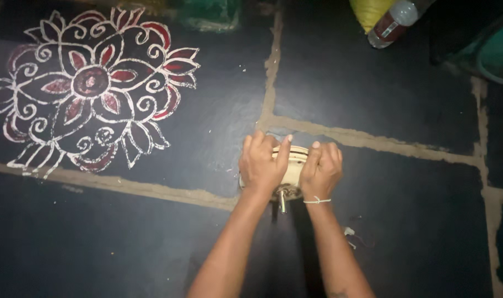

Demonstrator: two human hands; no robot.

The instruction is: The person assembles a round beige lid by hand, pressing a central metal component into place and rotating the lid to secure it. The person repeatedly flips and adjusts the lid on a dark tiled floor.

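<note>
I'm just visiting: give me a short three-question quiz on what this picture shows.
1. True or false: both hands rest on the round cream-coloured object.
2. Which wrist wears a thin white thread?
3. The floral floor drawing lies: A) to the person's left, B) under the hands, C) to the right.

Key
1. True: the left hand and the right hand both grip it.
2. The right wrist.
3. A.

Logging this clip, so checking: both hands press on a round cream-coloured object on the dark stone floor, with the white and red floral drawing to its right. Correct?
Not quite: the floral drawing lies left of the round cream-coloured object, as the head view shows. Both the left hand and right hand do press on it, on the dark stone floor.
</note>
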